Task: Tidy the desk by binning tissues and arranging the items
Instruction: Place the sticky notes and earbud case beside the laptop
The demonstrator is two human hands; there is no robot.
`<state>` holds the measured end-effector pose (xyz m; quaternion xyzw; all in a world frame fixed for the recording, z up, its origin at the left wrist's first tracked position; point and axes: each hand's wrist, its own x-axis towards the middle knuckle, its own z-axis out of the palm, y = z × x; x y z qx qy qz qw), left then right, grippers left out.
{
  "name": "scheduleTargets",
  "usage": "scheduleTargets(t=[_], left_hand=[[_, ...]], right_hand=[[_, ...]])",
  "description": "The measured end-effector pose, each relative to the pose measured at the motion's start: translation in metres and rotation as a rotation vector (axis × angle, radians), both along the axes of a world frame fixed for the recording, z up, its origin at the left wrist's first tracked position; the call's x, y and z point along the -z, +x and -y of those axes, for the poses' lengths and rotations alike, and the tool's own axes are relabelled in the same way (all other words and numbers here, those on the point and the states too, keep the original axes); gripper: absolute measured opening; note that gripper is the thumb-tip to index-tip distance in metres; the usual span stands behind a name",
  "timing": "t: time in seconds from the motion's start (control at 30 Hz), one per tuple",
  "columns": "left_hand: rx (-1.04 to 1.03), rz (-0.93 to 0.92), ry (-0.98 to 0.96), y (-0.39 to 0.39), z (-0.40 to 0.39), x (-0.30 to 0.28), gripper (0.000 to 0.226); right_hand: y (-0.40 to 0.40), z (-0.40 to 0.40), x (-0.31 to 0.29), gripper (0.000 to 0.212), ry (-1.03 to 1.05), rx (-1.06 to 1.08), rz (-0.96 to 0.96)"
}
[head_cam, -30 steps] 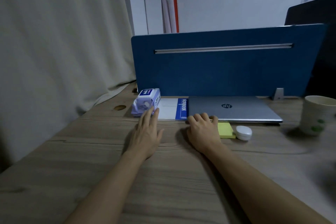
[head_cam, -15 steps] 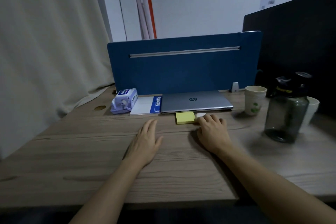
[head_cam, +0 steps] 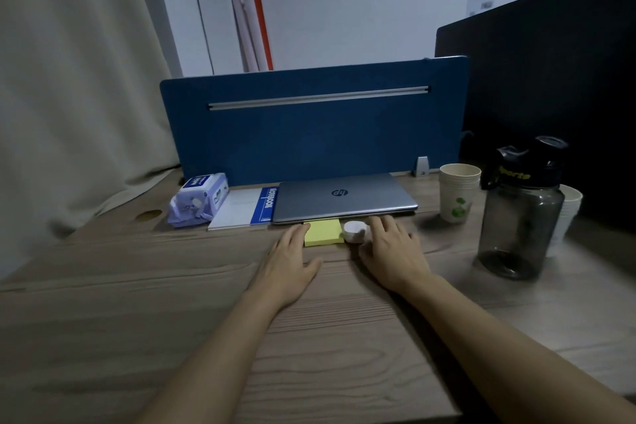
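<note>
Both my hands lie flat on the wooden desk (head_cam: 144,303). My left hand (head_cam: 289,262) has its fingertips at the left edge of a yellow sticky-note pad (head_cam: 323,232). My right hand (head_cam: 392,251) rests beside a small white round case (head_cam: 355,231), fingers touching its right side; neither hand grips anything. Behind them a closed silver laptop (head_cam: 344,200) sits against the blue divider (head_cam: 309,134). A white notebook with a blue spine (head_cam: 241,210) lies left of the laptop, and a pack of wet wipes (head_cam: 199,198) left of that.
A stack of paper cups (head_cam: 459,193) stands right of the laptop. A dark translucent water bottle (head_cam: 519,217) stands further right with another white cup (head_cam: 568,213) behind it. A curtain (head_cam: 75,79) hangs on the left; a black panel (head_cam: 550,79) rises at the right.
My left hand slid right and forward to the sticky-note pad's edge. My right hand shifted slightly right, uncovering the white case. The camera view turned a little further right.
</note>
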<state>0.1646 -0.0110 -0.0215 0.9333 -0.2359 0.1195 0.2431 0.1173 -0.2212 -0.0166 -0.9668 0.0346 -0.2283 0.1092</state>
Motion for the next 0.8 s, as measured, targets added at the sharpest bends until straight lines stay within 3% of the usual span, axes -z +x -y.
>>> scheduleTargets(t=[0.23, 0.4, 0.8], left_hand=[[0.034, -0.029, 0.008, 0.043, 0.018, 0.001, 0.075], [0.049, -0.052, 0.068, 0.062, 0.019, 0.003, 0.08], [0.067, -0.093, 0.067, 0.049, 0.017, 0.003, 0.057]], right_hand=[[0.033, 0.016, 0.0, 0.054, 0.033, -0.187, 0.007], [0.05, 0.02, 0.001, 0.042, -0.012, -0.269, -0.006], [0.039, 0.023, -0.001, 0.044, 0.1, -0.25, -0.004]])
